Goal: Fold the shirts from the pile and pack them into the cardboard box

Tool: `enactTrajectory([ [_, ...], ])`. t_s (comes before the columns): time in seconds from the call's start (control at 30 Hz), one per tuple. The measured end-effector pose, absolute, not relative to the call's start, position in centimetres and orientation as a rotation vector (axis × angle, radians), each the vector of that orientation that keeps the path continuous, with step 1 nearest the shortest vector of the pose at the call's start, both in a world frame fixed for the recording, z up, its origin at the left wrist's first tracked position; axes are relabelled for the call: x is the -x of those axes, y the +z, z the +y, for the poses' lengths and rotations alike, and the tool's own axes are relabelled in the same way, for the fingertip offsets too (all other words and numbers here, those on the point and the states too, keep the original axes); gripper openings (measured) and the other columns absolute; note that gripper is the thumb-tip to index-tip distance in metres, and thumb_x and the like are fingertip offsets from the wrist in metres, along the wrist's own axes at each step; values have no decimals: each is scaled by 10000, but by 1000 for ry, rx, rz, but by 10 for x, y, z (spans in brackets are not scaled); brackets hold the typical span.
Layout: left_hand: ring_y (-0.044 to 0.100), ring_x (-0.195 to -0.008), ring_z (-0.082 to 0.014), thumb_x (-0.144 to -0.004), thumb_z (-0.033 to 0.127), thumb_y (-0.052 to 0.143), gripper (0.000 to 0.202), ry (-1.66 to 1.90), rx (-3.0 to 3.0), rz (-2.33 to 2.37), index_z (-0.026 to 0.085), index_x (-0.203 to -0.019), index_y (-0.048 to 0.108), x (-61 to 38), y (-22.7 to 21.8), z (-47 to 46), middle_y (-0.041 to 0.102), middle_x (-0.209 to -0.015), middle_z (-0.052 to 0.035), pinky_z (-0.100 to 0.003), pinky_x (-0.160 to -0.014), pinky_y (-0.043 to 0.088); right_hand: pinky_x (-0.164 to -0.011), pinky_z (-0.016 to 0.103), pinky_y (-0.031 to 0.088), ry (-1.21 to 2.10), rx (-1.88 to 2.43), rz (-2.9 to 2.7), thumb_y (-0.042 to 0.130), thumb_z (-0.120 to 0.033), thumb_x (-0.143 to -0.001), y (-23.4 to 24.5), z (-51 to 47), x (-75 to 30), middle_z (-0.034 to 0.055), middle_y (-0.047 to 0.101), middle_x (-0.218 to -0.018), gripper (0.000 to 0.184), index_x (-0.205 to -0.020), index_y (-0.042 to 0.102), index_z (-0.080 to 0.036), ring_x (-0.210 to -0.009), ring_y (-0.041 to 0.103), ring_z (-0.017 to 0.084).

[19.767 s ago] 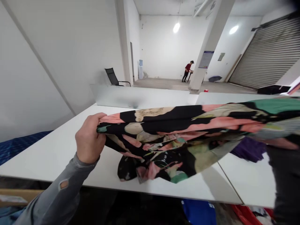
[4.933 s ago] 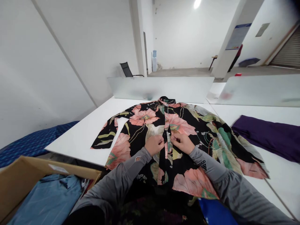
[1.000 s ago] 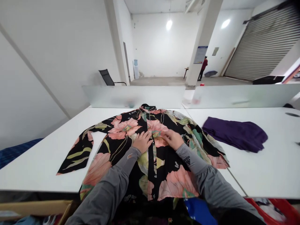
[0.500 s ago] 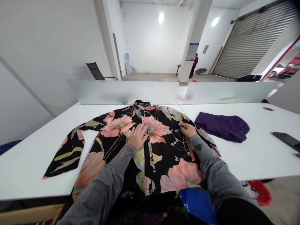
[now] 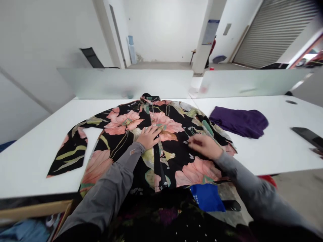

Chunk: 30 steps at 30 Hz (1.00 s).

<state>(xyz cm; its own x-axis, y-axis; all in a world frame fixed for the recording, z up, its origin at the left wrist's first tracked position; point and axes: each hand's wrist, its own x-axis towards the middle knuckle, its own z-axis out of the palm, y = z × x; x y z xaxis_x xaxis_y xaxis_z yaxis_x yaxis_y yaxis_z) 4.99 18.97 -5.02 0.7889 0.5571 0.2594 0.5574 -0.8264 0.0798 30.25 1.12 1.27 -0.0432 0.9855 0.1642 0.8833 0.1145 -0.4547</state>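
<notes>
A black shirt with large pink flowers [image 5: 121, 124] lies spread face up on the white table [image 5: 30, 148], collar at the far side and hem hanging over the near edge. My left hand [image 5: 149, 136] rests flat on the shirt just left of the button placket, fingers stretched out. My right hand [image 5: 205, 146] lies on the right front panel, slightly blurred, fingers close together and pressing on the cloth. The shirt's left sleeve reaches out toward the table's left part; the right sleeve lies bunched along the body.
A folded purple garment [image 5: 239, 121] lies to the right of the shirt. A dark flat phone-like object [image 5: 308, 135] sits at the far right. Frosted divider panels [image 5: 121, 84] stand behind. A cardboard box [image 5: 32, 210] and blue item [image 5: 208, 197] are below the near edge.
My right hand has slid from the shirt's right shoulder area back toward me over the right front panel. My left hand has stayed near the placket. The camera tilted down.
</notes>
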Motion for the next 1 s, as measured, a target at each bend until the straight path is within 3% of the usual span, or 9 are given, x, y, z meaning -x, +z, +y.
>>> enactTrajectory([
  [0.1,275,-1409,-300,-955,434,386,524,-415,2984,-942,285,-1458,378,-50,-47,190,361,-1531,-49,-584,-1129,215,-666,279,474,498,1461,-2139,617,-370,-864,-3,-41,-240,42,637,-863,185,-963,639,-215,-758,569,156],
  [0.27,251,-1418,-301,-958,447,377,532,-387,2985,-985,291,-1467,357,-50,-49,194,332,-1545,-42,-590,-1132,203,-731,396,451,166,1414,-2258,547,-260,-897,-35,-67,-195,103,636,-955,176,-1040,629,-196,-858,541,232],
  [0.53,251,-1415,-299,-956,464,376,525,-393,3003,-1012,309,-1457,365,-52,-49,195,332,-1544,-25,-592,-1134,196,-773,389,493,336,1269,-2174,469,-228,-946,-20,-62,-195,83,647,-969,192,-1055,625,-256,-890,587,214],
  [0.77,239,-1420,-307,-957,478,359,536,-374,3019,-1015,279,-1455,363,-50,-42,193,329,-1544,-42,-583,-1132,196,-742,366,497,460,1255,-2325,428,-229,-951,-11,-54,-191,76,639,-882,226,-904,649,-237,-831,574,195],
  [0.9,256,-1411,-307,-950,469,376,574,-392,3032,-1024,246,-1475,314,-50,-39,189,319,-1546,-66,-577,-1128,209,-831,381,510,334,1334,-2259,421,-252,-961,2,-42,-193,104,645,-1057,244,-1066,640,-228,-974,593,213],
  [1.0,266,-1406,-305,-953,454,386,574,-432,3033,-1030,221,-1472,311,-51,-39,188,310,-1548,-83,-569,-1129,211,-925,512,468,65,1524,-2330,543,-333,-913,-3,-24,-197,150,575,-1283,343,-1235,593,-225,-1179,520,308],
])
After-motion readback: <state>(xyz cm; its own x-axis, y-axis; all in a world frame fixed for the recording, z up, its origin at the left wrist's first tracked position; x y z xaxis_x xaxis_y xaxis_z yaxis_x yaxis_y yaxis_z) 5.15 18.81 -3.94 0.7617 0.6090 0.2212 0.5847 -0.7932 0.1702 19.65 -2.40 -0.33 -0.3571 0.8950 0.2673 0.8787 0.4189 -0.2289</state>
